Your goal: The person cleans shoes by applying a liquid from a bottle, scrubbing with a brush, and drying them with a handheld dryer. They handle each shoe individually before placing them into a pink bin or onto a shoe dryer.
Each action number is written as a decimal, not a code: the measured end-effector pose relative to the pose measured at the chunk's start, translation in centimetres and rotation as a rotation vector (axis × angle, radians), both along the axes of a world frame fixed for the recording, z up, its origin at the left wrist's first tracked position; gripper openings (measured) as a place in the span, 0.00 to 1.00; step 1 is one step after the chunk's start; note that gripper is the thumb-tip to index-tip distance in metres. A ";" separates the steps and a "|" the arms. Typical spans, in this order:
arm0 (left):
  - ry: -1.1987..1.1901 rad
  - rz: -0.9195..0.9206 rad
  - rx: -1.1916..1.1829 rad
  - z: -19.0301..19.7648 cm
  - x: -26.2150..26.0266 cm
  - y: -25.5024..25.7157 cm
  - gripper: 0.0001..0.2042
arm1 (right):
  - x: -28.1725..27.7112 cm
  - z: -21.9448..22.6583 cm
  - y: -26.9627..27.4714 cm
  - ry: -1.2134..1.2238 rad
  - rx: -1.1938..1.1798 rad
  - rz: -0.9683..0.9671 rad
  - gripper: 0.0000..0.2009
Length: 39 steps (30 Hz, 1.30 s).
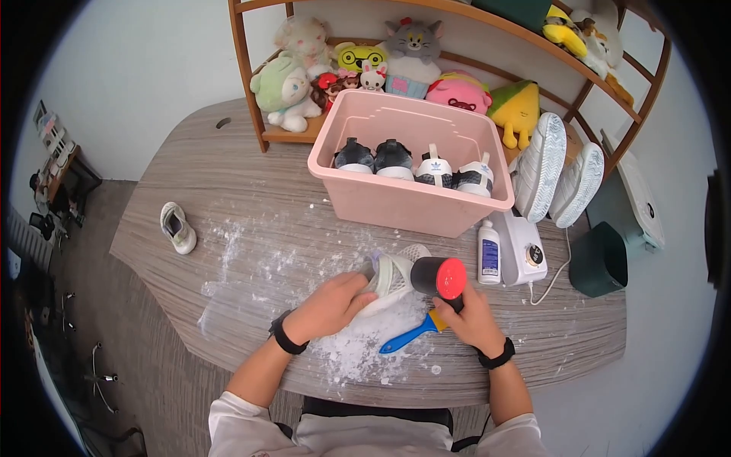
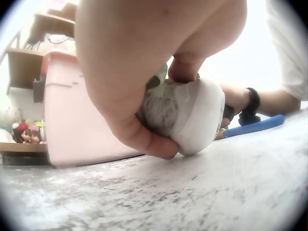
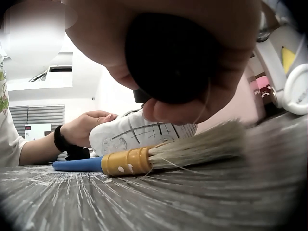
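Observation:
My left hand (image 1: 324,308) grips a small white shoe (image 1: 390,278) by its heel end, thumb on the near side and fingers on the far side. White powder lies beneath it on the table. In the right wrist view the ridged sole of the shoe (image 3: 130,134) faces the camera. My right hand (image 1: 474,324) holds the handle of a black tool with a red round end (image 1: 440,278), shaped like a hair dryer. Its black barrel points at the toe of the shoe. Below that hand lies a blue-handled brush (image 1: 407,339) with a yellow collar and pale bristles (image 3: 202,144).
Behind the hands stands a pink bin (image 1: 411,206) with several shoes. A matching small shoe (image 1: 178,228) sits far left. At right are a white bottle (image 1: 489,253), a white corded device (image 1: 521,247), a dark green bin (image 1: 599,263) and two upright white shoes (image 1: 542,167). A plush-filled shelf (image 1: 259,76) stands behind.

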State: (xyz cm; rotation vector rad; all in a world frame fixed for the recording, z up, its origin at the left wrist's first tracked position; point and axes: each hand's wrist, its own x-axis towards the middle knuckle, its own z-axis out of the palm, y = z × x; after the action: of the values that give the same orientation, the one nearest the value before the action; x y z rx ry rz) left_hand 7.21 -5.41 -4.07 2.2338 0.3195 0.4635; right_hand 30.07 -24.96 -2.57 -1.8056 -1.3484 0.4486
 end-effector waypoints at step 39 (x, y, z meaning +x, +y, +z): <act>-0.005 0.017 -0.031 -0.3 0.0 0.2 0.15 | 0.3 -1.9 -0.5 -0.407 -0.007 0.089 0.23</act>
State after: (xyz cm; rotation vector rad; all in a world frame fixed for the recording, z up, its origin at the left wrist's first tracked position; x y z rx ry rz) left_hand 7.17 -5.23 -4.42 2.2009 0.3417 0.4698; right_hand 30.33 -25.48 -4.43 -1.9159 -1.7072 0.1321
